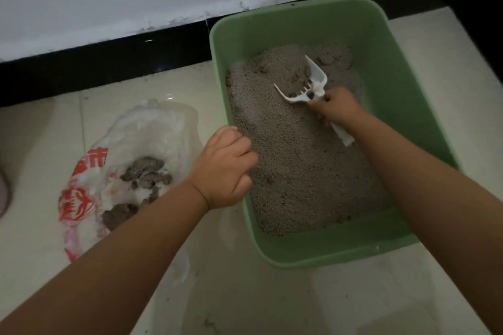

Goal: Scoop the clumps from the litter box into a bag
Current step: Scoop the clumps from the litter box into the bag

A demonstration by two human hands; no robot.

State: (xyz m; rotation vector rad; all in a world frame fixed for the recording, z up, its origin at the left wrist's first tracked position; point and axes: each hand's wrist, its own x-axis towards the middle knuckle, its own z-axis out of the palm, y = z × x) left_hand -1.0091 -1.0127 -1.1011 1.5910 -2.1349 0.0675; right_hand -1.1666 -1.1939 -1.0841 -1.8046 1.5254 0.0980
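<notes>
My white slotted scoop [307,87] sits in the far half of the green litter box [381,84], its blade dug a little into the grey litter [299,166]. Its long axis runs on a diagonal: the handle end pokes out below my fist toward the near right, and the open mouth points up and away toward the far wall side of the box, slightly left. I judge that heading is chosen because darker lumps [302,73] lie just ahead of the blade's mouth.

My right hand [337,109] is wrapped tight around the scoop's handle, fingers curled, holding it low so the blade can slide under the lumps rather than skim over them.

My left hand [226,168] hooks over the box's left rim, fingers curled around the edge, which I think keeps the box from sliding on the smooth floor tiles [272,302] while I push.

The white plastic bag with red print [81,187] lies open on the floor just left of the box, several clumps [147,171] already in it, near enough for a short swing across.
</notes>
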